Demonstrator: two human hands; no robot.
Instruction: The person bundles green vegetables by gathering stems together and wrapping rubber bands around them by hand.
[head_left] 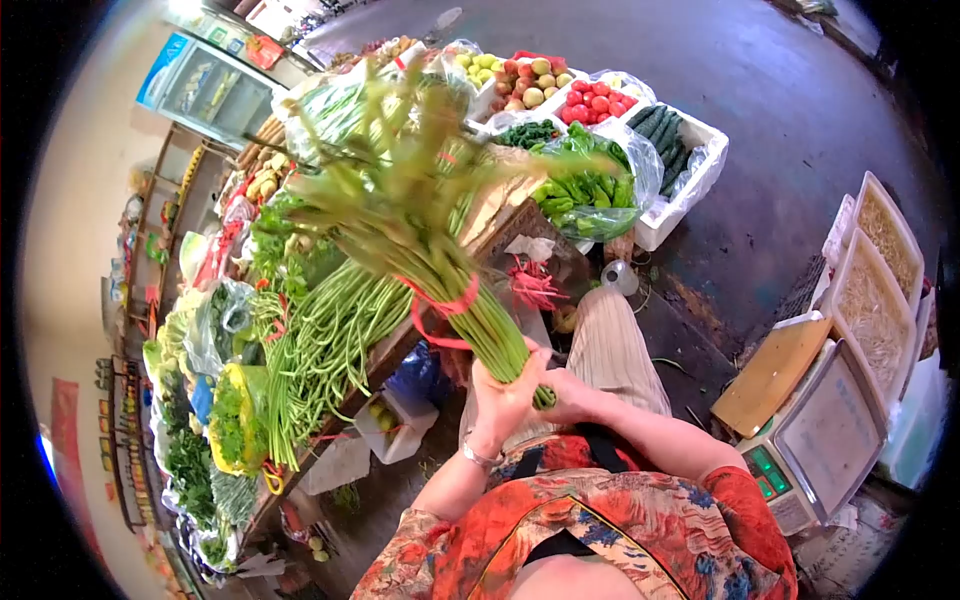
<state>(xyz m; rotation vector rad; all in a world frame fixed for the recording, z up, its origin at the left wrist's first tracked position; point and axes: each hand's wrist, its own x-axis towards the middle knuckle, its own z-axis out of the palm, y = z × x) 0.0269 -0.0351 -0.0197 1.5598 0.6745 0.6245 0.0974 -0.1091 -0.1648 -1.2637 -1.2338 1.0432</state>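
Observation:
A large bunch of long green vegetable stems point(490, 330) is held up in front of me, its cut ends toward my body. Pink-red ribbon point(455, 298) ties it round the middle, with a loose loop hanging at the left. The far tips fan out and are blurred. My left hand point(503, 400) is closed round the stems near the cut ends, a bracelet or watch at its wrist. Against the right side of the cut ends is my right hand point(568, 394), its fingers mostly hidden. Beneath the bunch, long green beans point(335, 325) lie heaped on the stall.
Leafy greens in a yellow bag point(238, 420) lie left on the stall. Beyond are tomatoes point(597, 103) and a white foam box point(700, 180) with cucumbers. At right stand a weighing scale point(828, 425), a wooden board point(772, 375) and white trays point(868, 318). A glass-door fridge point(215, 90) stands far left.

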